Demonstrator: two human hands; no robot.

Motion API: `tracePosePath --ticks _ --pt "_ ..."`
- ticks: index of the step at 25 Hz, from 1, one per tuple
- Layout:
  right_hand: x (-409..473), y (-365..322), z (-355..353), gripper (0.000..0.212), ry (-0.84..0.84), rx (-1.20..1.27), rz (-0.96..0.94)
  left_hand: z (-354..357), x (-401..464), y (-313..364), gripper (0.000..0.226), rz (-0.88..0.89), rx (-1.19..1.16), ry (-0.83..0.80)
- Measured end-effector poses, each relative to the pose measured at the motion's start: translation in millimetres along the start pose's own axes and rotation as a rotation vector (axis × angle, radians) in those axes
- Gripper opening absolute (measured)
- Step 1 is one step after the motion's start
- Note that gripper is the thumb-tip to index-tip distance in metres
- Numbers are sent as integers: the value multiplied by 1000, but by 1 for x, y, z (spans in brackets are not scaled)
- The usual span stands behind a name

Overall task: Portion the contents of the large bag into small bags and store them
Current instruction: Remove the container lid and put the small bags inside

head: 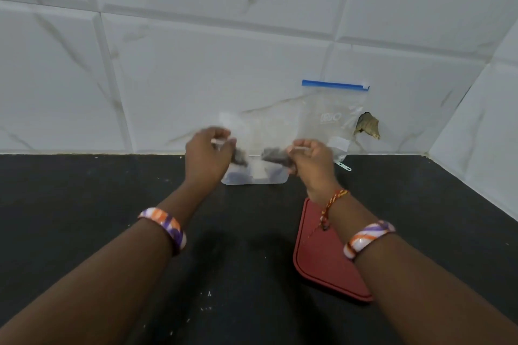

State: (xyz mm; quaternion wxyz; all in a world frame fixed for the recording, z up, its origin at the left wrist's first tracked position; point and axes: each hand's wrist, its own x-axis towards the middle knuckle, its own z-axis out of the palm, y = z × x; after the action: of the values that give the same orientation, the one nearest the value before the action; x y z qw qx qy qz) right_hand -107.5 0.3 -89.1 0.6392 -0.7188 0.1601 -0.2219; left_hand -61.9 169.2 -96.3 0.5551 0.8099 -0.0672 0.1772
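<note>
**Both hands on a small bag above the container**

Up at the back of the black counter (84, 232), the left hand (206, 155) and the right hand (309, 161) are raised side by side, each with its grip pinched tight on a top corner of a small clear bag (252, 134). The bag is stretched between them and blurred; dark contents (273, 155) sag in its lower part, close to the right hand, with another dark clump by the left. Directly below sits a clear plastic container (255, 175) on the counter, near the wall, with something dark and something white inside that is too blurred to make out.

Behind and to the right, the large bag (333, 117) with a blue zip strip stands upright, leaning against the white tiled wall (196, 64). It looks close to empty. Just right of it there is a broken hole in the tile (367, 125).

Nearer the person, a red lid (322, 258) lies flat on the counter, partly under the right forearm. Both wrists wear orange, purple and white bangles (165, 225).
</note>
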Motion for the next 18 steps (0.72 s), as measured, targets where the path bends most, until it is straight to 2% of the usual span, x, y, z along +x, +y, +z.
tracePosePath --ticks 2,4,5,7,9,13,15,18 --pt "25 -19 -2 14 86 -174 -75 1 29 20 26 22 148 -3" --pt "50 -27 1 15 85 -447 -186 6 54 31 14 -12 273 -147" --pt "61 -28 5 14 50 -584 -229 11 64 35 11 -53 333 -259" --pt "79 -26 17 19 -50 -803 -251 26 79 38 30 -115 475 -452" --pt "97 -21 29 23 -124 -954 -228 43 87 35 35 -160 616 -549" --pt "117 -4 43 20 -279 -1223 -251 63 90 23 17 -58 932 -750" --pt "120 2 47 21 -369 -1338 -280 66 89 22 28 -97 949 -819" --pt "120 7 52 25 -475 -1444 -294 67 89 22 34 -113 928 -929"
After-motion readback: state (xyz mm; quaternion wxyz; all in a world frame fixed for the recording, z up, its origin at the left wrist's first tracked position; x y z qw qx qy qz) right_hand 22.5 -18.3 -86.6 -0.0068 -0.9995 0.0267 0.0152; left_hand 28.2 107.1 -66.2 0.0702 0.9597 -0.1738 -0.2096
